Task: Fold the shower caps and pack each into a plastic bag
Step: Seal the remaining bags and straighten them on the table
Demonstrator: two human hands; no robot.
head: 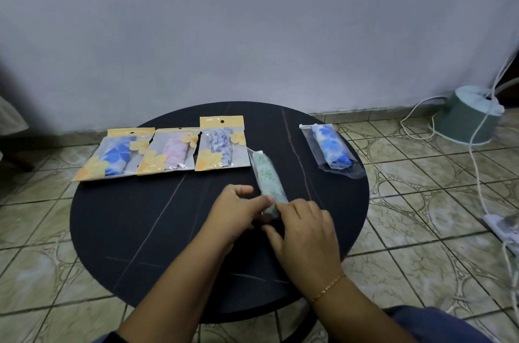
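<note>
Table: round, dark top (140,230) with thin pale lines, standing on a tiled floor (421,230) near a plain wall.
Active item: green-patterned shower cap (268,177), rolled into a long narrow bundle inside a clear plastic bag (257,153); it lies near the centre of the table, angled from far-left to near-right.
Left hand: left hand (238,213) at the near end of the green bundle, on its left side; fingers curled, with fingertips touching the bag end. Whether it pinches the bag film or only presses it cannot be told.
Right hand: right hand (306,230) at the same near end, on its right side; fingers bent over the bag end and covering it. The exact grip is hidden. A thin gold bracelet (328,288) is on this wrist.
Finished pack, far right: blue-flowered cap in a clear bag (331,150), well apart from the hands.
Far-left row: three retail packs with yellow flower cards, side by side, containing a blue cap (115,156), a pink cap (175,154) and a purple-patterned cap (222,146).
Floor, right: pale green bucket (466,118), upside down, with white cables (477,163) running past it.
</note>
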